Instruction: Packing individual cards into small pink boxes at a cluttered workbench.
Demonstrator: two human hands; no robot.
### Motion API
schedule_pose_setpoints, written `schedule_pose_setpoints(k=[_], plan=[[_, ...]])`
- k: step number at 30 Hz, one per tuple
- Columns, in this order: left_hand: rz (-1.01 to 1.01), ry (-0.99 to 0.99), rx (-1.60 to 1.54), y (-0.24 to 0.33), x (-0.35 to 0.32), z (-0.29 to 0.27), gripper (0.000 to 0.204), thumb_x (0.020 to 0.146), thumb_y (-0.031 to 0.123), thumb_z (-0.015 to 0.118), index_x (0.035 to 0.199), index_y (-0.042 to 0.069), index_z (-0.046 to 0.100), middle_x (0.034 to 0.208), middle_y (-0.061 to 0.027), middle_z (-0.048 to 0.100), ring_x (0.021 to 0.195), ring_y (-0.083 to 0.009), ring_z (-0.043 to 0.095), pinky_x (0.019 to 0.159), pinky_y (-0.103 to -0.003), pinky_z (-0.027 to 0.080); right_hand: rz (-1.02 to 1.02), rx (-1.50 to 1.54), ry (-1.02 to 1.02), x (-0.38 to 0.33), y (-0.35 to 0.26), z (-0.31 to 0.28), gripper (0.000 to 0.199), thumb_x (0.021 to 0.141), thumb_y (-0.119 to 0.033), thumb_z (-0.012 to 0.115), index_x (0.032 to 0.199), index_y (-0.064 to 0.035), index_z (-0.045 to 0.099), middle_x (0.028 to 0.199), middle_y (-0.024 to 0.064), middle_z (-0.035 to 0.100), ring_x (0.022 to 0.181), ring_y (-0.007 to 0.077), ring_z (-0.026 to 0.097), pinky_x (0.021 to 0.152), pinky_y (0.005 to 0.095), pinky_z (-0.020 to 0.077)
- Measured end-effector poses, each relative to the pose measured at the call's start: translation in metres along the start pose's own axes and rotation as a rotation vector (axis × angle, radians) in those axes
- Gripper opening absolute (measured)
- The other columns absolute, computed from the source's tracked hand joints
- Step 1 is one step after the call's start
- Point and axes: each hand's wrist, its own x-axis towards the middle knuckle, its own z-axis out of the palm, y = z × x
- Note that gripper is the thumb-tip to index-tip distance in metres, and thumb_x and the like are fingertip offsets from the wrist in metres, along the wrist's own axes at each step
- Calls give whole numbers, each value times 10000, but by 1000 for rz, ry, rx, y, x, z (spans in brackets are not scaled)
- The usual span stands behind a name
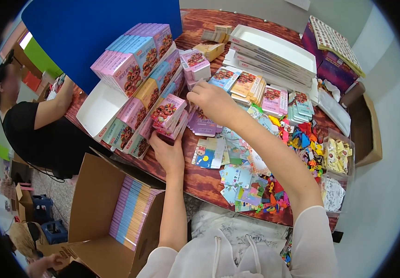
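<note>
My left hand (167, 154) is closed from below round a couple of small pink printed boxes (169, 112), held in front of the stacked boxes. Just right of them, my right hand (212, 103) has its fingers bent and drawn together. What its fingertips hold, if anything, I cannot make out. Behind that hand stands a short stack of pink boxes (195, 65). Flat purple cartons (205, 127) lie partly under the right hand. A tall stack of pink, blue and orange boxes (137, 60), with white trays (99, 107) between layers, rises on the left.
Blue, orange, pink and green cartons (274, 99), printed cards (237, 176) and small colourful toys (304, 143) cover the table's right side. White trays (278, 44) are piled behind. An opened cardboard box (88, 199) of packed boxes stands at lower left. Another person (37, 123) sits beyond a blue panel (93, 32).
</note>
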Motion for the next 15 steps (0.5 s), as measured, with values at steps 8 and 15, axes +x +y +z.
schedule_pose_setpoints(k=[8, 15], plan=[[-22, -4, 20, 13, 11, 17, 817, 750, 281, 855, 1337, -64, 402, 1268, -277, 491, 1193, -476, 495, 989, -519, 432, 94, -85, 152, -13, -17, -41, 163, 735, 18, 612, 880, -53, 587, 858, 92, 588, 893, 296, 584, 732, 399, 513], [114, 61, -117, 18, -6, -9, 960, 734, 228, 866, 1457, -72, 311, 1430, -299, 400, 1345, -456, 380, 1110, -496, 335, 173, -10, 243, -28, -35, -55, 87, 786, -7, 601, 859, -54, 588, 828, 98, 600, 850, 297, 589, 718, 406, 503]])
